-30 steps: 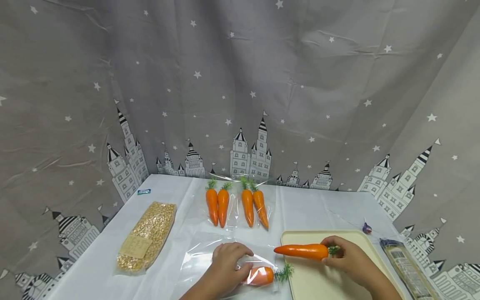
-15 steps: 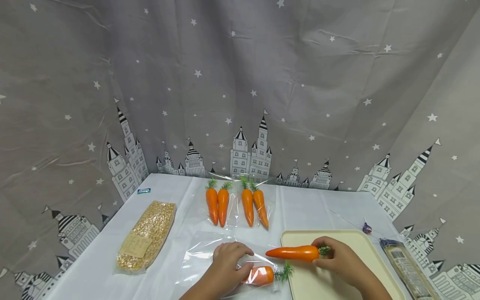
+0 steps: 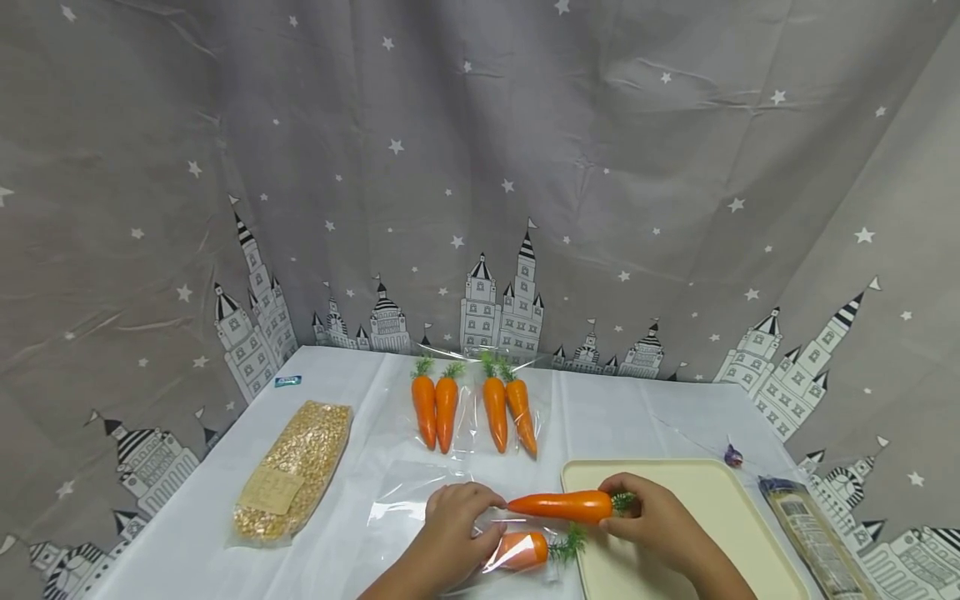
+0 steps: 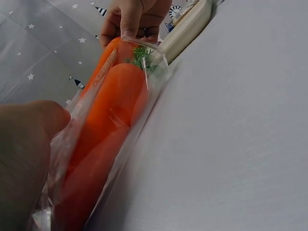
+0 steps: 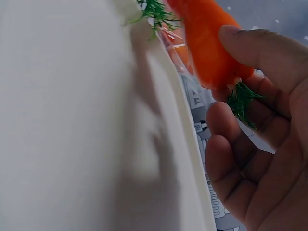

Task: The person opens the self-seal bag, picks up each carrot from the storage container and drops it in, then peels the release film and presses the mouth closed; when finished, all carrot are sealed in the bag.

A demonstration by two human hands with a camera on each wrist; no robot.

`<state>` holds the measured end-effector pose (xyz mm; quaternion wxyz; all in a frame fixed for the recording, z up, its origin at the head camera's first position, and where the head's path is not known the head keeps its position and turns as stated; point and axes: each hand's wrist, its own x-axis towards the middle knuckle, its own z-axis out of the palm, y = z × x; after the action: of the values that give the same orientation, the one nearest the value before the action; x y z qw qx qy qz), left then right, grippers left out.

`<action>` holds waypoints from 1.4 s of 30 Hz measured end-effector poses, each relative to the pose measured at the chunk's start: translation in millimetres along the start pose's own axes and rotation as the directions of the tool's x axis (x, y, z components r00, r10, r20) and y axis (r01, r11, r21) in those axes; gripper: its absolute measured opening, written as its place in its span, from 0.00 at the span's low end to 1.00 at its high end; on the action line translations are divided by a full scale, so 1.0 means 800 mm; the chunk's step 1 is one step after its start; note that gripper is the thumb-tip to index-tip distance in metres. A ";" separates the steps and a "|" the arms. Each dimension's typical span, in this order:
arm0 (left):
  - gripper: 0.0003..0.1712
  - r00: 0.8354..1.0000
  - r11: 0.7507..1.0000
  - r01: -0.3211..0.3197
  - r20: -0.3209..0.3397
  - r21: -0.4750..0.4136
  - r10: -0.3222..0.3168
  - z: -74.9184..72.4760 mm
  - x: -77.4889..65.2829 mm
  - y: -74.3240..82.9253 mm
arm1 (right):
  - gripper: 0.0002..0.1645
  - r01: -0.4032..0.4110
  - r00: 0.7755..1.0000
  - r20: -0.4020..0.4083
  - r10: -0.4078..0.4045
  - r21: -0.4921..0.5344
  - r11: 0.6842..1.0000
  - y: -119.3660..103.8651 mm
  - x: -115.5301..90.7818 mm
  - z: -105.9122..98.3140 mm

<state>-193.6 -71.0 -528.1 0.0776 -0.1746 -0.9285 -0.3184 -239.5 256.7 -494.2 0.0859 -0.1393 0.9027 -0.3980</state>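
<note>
My right hand [image 3: 651,518] pinches an orange carrot [image 3: 562,506] at its green-topped end, thumb on one side and fingers on the other. Its tip points left and reaches the opening of a clear plastic bag [image 3: 401,508], close to my left fingertips. Inside that bag lies another carrot [image 3: 522,552], its green leaves [image 3: 568,544] poking out at the mouth. My left hand [image 3: 459,527] holds the bag from above, fingers and thumb curved about its opening. In the left wrist view, the bagged carrot [image 4: 106,120] fills the film, and the other one slides in alongside behind it.
A cream tray [image 3: 630,575] lies under my right hand. Farther back are several carrots [image 3: 495,414] in clear bags. A bag of yellow grains [image 3: 300,458] sits left, a long packet [image 3: 813,533] right, a purple-wrapped candy [image 3: 733,456] and a small teal packet [image 3: 288,382] near the edges.
My right hand has moved left with its carrot, from over the tray to the bag, so the tip now meets the bag's opening. My left hand and the bagged carrot stay put.
</note>
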 end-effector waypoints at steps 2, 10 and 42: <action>0.11 1.000 1.000 -0.010 -0.010 0.003 0.010 0.000 0.000 0.000 | 0.24 -0.003 1.000 -0.002 0.003 -0.002 1.000 0.001 -0.002 -0.003; 0.10 1.000 1.000 0.001 0.012 -0.006 -0.001 -0.001 0.000 0.002 | 0.27 -0.027 0.999 0.023 0.027 -0.002 1.000 0.018 -0.019 -0.031; 0.11 0.999 0.999 -0.044 -0.006 -0.019 0.044 0.001 -0.003 0.003 | 0.20 0.020 1.000 -0.022 -0.022 -0.082 0.996 -0.018 0.002 0.018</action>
<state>-190.9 -69.6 -527.8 0.0856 -0.1948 -0.9211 -0.3261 -234.5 237.3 -493.3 0.0656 -0.1474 0.9177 -0.3630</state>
